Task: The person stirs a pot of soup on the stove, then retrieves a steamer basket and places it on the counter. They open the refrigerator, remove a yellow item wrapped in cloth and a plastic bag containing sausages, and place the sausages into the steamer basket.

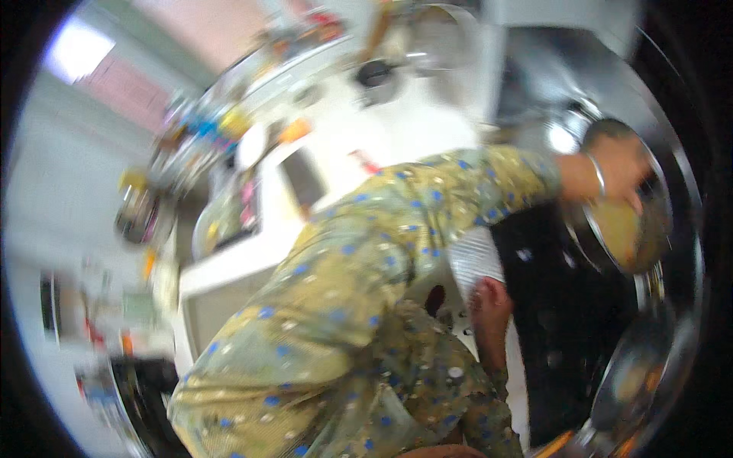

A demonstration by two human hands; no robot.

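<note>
My left hand (pixel 618 166), with a bangle at the wrist, reaches over the stove at the right. It is at the upper side of a round metal pan (pixel 653 235) with a yellowish surface in it. A dark round shape lies beside the fingers; blur hides whether they grip anything. My right hand (pixel 491 297) is lower, near the counter's edge, next to a striped cloth (pixel 474 252). Its fingers look bent, but whether they hold the cloth is unclear. A black glossy stovetop (pixel 550 309) spreads to the right of this hand.
A shiny metal vessel (pixel 567 134) stands near my left wrist. A dark flat object (pixel 303 174) and a small red item (pixel 366 162) lie on the white counter (pixel 366 129). A dish rack or basin (pixel 226 220) with dishes is at the left. Another pan (pixel 630 372) is at the lower right.
</note>
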